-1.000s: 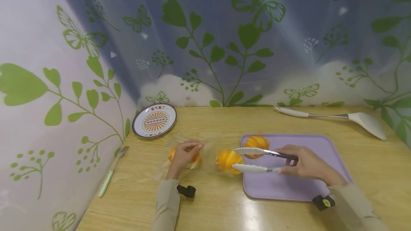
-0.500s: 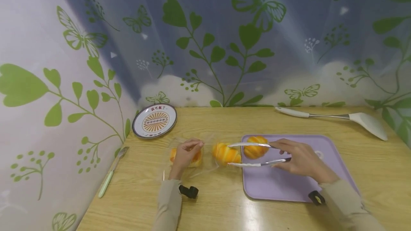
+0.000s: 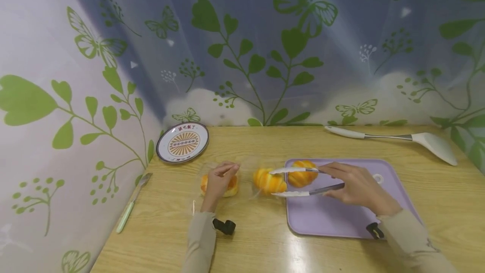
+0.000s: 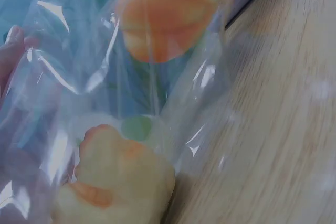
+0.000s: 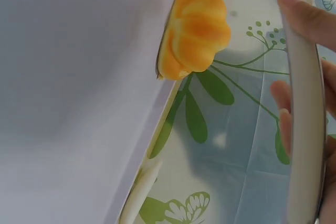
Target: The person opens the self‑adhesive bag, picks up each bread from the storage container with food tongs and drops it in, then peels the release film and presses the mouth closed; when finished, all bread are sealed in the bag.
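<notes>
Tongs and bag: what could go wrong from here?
Snag: the clear bag lies right by the left croissant at the tongs, so its film might get caught.
Knock: the tongs overlap the tray croissant in the head view and could nudge it.
Slip: the left hand pinches the bag; it might pull free.

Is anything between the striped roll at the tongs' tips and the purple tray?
Possibly clear plastic: it shows left of the striped roll; whether it covers the right side is unclear. Otherwise only the rim of the tray; a second roll sits in its far left corner.
</notes>
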Tool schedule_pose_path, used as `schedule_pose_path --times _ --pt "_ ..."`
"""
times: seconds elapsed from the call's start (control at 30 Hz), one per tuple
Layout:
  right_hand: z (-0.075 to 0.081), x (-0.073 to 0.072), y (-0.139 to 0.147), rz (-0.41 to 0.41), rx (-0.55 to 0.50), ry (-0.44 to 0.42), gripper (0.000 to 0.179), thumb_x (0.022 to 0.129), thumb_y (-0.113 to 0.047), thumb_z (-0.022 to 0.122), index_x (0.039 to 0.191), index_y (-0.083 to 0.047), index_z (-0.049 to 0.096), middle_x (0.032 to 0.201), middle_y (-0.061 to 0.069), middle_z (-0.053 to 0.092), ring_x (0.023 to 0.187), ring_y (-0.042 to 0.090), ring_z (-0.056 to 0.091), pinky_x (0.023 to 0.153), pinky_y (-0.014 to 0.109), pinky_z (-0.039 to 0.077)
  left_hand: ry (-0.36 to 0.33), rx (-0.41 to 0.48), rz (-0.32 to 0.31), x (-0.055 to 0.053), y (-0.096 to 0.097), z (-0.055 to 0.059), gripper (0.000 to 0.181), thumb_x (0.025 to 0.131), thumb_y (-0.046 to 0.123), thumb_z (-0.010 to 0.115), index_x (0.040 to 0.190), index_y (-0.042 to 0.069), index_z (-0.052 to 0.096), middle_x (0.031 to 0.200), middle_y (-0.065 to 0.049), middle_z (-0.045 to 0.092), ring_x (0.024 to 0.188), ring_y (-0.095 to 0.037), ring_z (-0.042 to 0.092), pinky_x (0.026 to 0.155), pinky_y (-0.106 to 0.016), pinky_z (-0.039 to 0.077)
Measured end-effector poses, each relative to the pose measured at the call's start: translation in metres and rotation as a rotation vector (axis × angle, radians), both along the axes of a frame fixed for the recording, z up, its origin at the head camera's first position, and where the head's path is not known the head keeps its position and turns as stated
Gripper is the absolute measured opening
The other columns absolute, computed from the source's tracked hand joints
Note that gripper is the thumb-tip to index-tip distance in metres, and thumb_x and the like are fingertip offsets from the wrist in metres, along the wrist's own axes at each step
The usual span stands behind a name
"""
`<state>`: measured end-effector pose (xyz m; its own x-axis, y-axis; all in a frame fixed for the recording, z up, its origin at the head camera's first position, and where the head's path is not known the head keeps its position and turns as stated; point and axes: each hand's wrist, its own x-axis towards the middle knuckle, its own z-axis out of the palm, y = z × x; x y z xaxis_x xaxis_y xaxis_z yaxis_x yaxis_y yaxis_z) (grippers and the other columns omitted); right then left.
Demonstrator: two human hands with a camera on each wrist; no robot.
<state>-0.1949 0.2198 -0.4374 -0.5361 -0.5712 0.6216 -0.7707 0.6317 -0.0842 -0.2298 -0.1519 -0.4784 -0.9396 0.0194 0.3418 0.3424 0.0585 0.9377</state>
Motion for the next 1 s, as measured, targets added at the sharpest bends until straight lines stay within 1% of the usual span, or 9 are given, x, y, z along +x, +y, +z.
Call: schedule_pose_path --times 0.13,0.2,0.27,0.33,0.43,0.67,0.77,0.9,1.0 --pt "-0.003 -0.002 0.0 0.038 -0.036 0.065 0.056 0.082 -0.053 0.072 0.112 -0.006 0.07 0.105 0.007 0.072 0.081 0.025 0.07 0.062 0.035 0.056 -0.001 0.002 0.01 0.0 0.002 0.003 0.017 0.09 -0.004 0.064 0.098 -0.019 0.068 0.084 0.021 0.066 0.085 0.002 0.062 0.076 -0.015 0.051" --pt "-0.004 -0.003 0.0 0.042 -0.048 0.069 0.056 0.087 -0.055 0.065 0.113 -0.006 0.07 0.105 0.008 0.072 0.08 0.024 0.071 0.061 0.034 0.056 0.0 0.014 0.009 0.0 0.003 0.004 0.017 0.09 -0.005 0.064 0.098 -0.019 0.067 0.083 0.021 0.066 0.085 0.002 0.062 0.076 -0.014 0.051" --pt "-0.004 -0.002 -0.001 0.028 -0.053 0.044 0.055 0.082 -0.05 0.073 0.113 -0.006 0.07 0.105 0.008 0.072 0.076 0.02 0.07 0.058 0.029 0.055 0.006 0.019 0.009 0.0 0.003 0.004 0.016 0.09 -0.006 0.063 0.098 -0.02 0.067 0.083 0.021 0.066 0.085 0.003 0.061 0.076 -0.014 0.05" --pt "-0.004 -0.001 0.0 -0.011 -0.048 -0.006 0.055 0.07 -0.039 0.084 0.113 -0.006 0.07 0.105 0.008 0.073 0.071 0.016 0.068 0.053 0.023 0.051 0.017 0.026 0.012 0.0 0.003 0.003 0.016 0.089 -0.007 0.063 0.097 -0.02 0.067 0.082 0.021 0.066 0.084 0.002 0.061 0.076 -0.013 0.049" --pt "-0.004 0.002 0.001 -0.095 -0.01 -0.122 0.061 0.058 -0.028 0.089 0.112 -0.007 0.071 0.102 0.008 0.073 0.065 0.011 0.063 0.05 0.018 0.043 0.021 0.035 0.007 0.001 0.002 0.001 0.015 0.089 -0.008 0.063 0.095 -0.022 0.066 0.081 0.02 0.066 0.084 0.002 0.06 0.077 -0.013 0.048" --pt "0.004 0.014 -0.003 -0.237 0.09 -0.456 0.066 0.068 -0.04 0.085 0.121 -0.006 0.067 0.102 0.006 0.071 0.067 0.003 0.053 0.054 0.02 0.04 -0.036 -0.028 -0.049 0.003 0.002 -0.002 0.018 0.089 0.0 0.067 0.097 -0.016 0.069 0.084 0.019 0.067 0.088 0.001 0.062 0.083 -0.017 0.051" --pt "0.009 0.023 -0.008 -0.28 0.104 -0.499 0.071 0.067 -0.043 0.085 0.123 -0.005 0.066 0.102 0.006 0.07 0.067 0.003 0.052 0.054 0.025 0.043 -0.052 -0.061 -0.045 0.004 0.002 -0.002 0.018 0.09 0.004 0.068 0.098 -0.012 0.072 0.086 0.017 0.067 0.089 0.0 0.062 0.084 -0.019 0.052" --pt "0.015 0.033 -0.015 -0.319 0.148 -0.461 0.073 0.065 -0.045 0.086 0.121 -0.003 0.066 0.105 0.011 0.07 0.071 0.016 0.063 0.058 0.038 0.053 -0.089 -0.094 -0.029 0.004 0.003 -0.002 0.018 0.09 0.008 0.069 0.099 -0.007 0.074 0.089 0.009 0.069 0.09 -0.002 0.062 0.083 -0.02 0.052" --pt "0.016 0.038 -0.02 -0.336 0.163 -0.425 0.07 0.065 -0.043 0.086 0.119 -0.003 0.067 0.106 0.014 0.07 0.077 0.028 0.068 0.06 0.044 0.055 -0.1 -0.098 -0.027 0.003 0.003 -0.002 0.017 0.09 0.008 0.069 0.099 -0.006 0.074 0.09 0.005 0.07 0.09 -0.003 0.062 0.083 -0.02 0.052"
